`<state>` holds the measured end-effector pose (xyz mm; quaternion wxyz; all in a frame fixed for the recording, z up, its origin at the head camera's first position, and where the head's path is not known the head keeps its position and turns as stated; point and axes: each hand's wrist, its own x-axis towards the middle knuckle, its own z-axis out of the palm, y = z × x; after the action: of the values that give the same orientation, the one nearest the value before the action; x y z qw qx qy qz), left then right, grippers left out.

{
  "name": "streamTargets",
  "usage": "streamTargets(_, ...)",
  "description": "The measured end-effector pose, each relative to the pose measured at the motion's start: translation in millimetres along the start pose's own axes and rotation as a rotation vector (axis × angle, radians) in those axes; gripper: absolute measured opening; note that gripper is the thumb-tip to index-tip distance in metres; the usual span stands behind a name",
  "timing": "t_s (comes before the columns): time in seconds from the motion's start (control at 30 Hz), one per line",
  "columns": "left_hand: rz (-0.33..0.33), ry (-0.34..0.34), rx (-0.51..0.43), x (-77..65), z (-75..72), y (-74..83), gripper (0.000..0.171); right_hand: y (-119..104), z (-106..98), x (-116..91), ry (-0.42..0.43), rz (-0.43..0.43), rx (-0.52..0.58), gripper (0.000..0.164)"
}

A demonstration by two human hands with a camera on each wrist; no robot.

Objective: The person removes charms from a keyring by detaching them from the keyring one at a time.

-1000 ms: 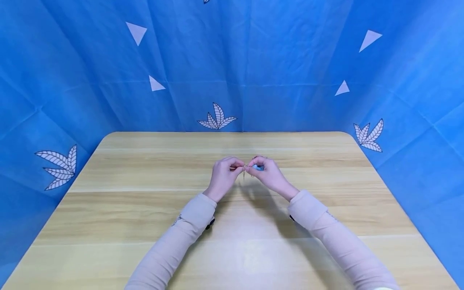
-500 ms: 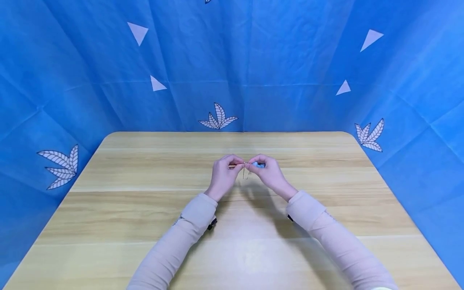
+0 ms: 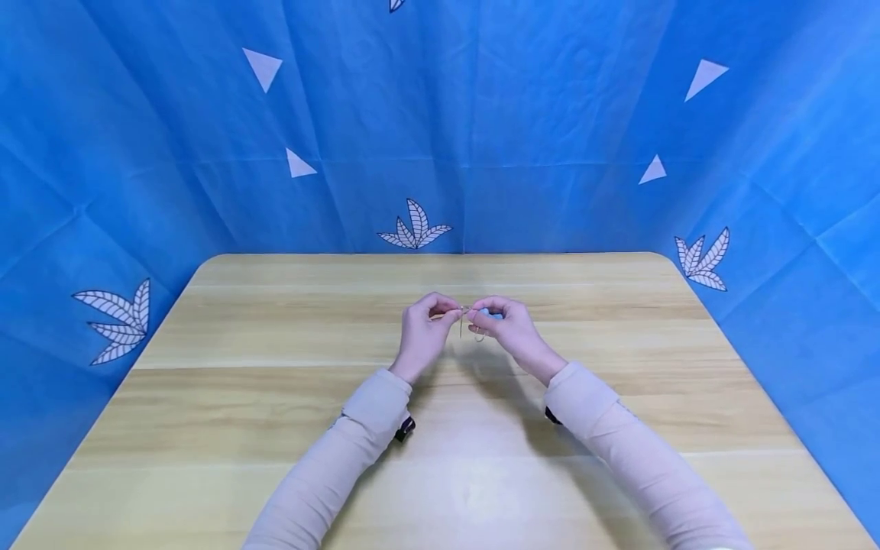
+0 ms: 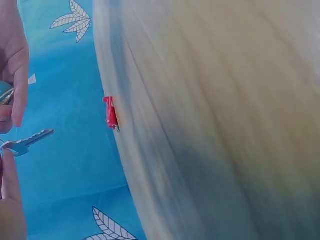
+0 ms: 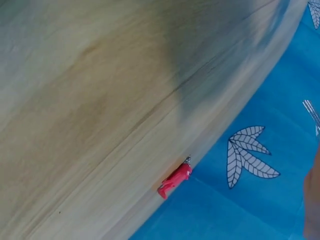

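Both hands meet in front of me over the far half of the table, fingertips nearly together in the head view. My left hand (image 3: 421, 336) pinches at the head of a silver key (image 4: 27, 143), whose toothed blade points down. Thumb and forefinger of my right hand (image 3: 519, 334) pinch a small keychain close beside it. A light-blue piece (image 3: 492, 313) of that keychain shows behind the right fingers, and a thin ring (image 3: 479, 337) hangs below them. The exact join between key and keychain is hidden by the fingertips.
A small red figure-like keychain (image 4: 111, 113) with a metal clip lies near the table's far edge, hidden behind the hands in the head view. The wooden table (image 3: 261, 412) ends at a blue patterned curtain (image 3: 550, 114) on the back and sides.
The hands stay almost in place with small finger movements. The thin ring now hangs apart from the key, under the right fingers. The head view has tilted slightly.
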<state>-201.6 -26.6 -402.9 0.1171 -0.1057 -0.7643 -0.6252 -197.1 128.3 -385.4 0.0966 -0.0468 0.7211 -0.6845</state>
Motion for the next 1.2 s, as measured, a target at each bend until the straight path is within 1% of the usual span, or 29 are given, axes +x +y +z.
streamTargets(0.13,-0.045,-0.002,-0.06,0.9,1.4,-0.7,0.01,1.2,-1.4,1.0,0.004,0.022,0.034,0.019)
streamTargets(0.23,-0.07,0.005,-0.08,-1.8,0.5,13.4,0.01,1.4,-1.7,1.1,0.005,0.029,0.06,0.018)
streamTargets(0.37,-0.083,0.037,-0.114,-7.4,-1.9,31.4,0.004,1.2,-0.6,1.0,0.001,0.045,0.094,0.017)
streamTargets(0.47,-0.086,0.045,-0.136,-8.3,-2.3,30.0,0.004,1.9,-0.6,1.5,-0.012,0.059,0.11,0.017)
streamTargets(0.57,-0.091,0.034,-0.142,-6.4,-1.2,19.3,0.004,3.0,-1.1,1.8,-0.021,0.069,0.101,0.017)
streamTargets(0.7,-0.083,0.026,-0.148,-4.0,0.0,2.8,0.005,3.2,-2.0,1.0,-0.022,0.052,0.005,0.022)
streamTargets(0.73,-0.079,0.024,-0.148,-4.1,0.2,1.1,0.005,3.3,-2.4,0.4,-0.015,0.043,-0.029,0.023)
streamTargets(0.8,-0.069,0.023,-0.136,-4.1,0.4,-1.3,0.006,3.3,-3.4,-0.7,0.005,0.013,-0.109,0.025)
streamTargets(0.9,-0.064,0.033,-0.129,-3.7,-0.1,-3.3,0.005,3.6,-4.0,-1.7,0.039,-0.07,-0.232,0.026)
streamTargets(1.1,-0.054,0.028,-0.123,-2.8,-2.1,-4.5,0.006,5.4,-4.9,-0.9,0.087,-0.344,-0.494,0.019)
streamTargets(1.13,-0.052,0.026,-0.122,-2.7,-2.4,-4.8,0.007,5.6,-4.8,-0.5,0.093,-0.381,-0.532,0.017)
streamTargets(1.2,-0.052,0.024,-0.117,-2.2,-2.8,-5.8,0.007,5.7,-4.7,0.4,0.097,-0.425,-0.581,0.015)
